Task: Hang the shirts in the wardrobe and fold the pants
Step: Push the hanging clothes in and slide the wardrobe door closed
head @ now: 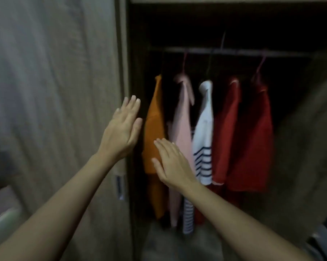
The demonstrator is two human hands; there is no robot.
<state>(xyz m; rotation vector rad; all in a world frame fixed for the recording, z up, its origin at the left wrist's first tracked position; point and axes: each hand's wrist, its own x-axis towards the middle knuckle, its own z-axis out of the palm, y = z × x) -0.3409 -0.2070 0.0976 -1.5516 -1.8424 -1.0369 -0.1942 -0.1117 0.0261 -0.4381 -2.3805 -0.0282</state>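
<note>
**Open wardrobe (215, 0), head view.** Along the rail (234, 51) at 12 o'clock, five shirts on hangers, ordered from 9 toward 3 o'clock: orange shirt (154, 132), pink shirt (183, 132), white shirt with navy stripes (204, 140), first red shirt (224, 138), second red shirt (253, 138). All hanging close together, shoulder to shoulder.

Left hand (121, 129) at 9 o'clock of the orange shirt: flat, wide, fingers straight, holding nothing, placed at the edge of the wardrobe door (64, 91). Contact with the door not resolvable.

Right hand (173, 164) at 5 o'clock of the left hand: likewise wide and empty, palm toward the lower part of the orange shirt. Touching the cloth or just short of it, cannot tell.

Recessed door handle (119, 187) at 6 o'clock of the left hand. No pants in view.

Step judged: close of the hanging phase, with both hands free and no shirt left to carry. Next move, on that reading: either a last smoothing of the orange shirt or a slide of the door. For the latter, calls for clearing the right hand and the orange hem out of the opening first, then turning away to find the pants and a flat place for folding.
</note>
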